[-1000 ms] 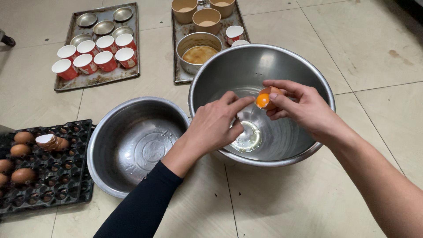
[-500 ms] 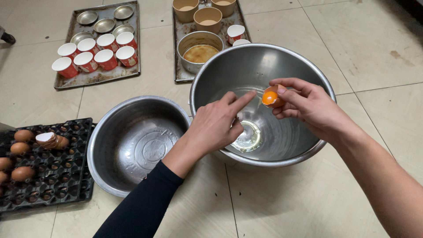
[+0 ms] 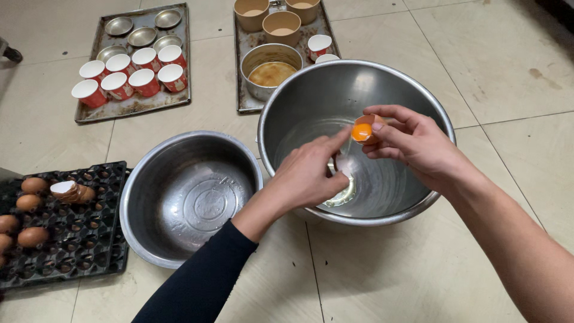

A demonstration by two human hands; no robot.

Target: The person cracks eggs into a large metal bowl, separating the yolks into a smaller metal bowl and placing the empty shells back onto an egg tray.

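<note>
Eggshell half (image 3: 363, 128) cradling an orange yolk, pinched in the fingertips of the right hand (image 3: 412, 146) above the large steel bowl (image 3: 412, 90), where egg white pools at the bottom. The left hand (image 3: 311, 173) grips the other shell piece just beside it. Adjacent: an empty steel bowl (image 3: 179, 197); a black egg tray (image 3: 72, 239) with brown eggs (image 3: 31, 237) at the floor's left edge.

egg tray (image 3: 66, 251) cut off at left edge; top cups (image 3: 251, 11) cropped
</note>
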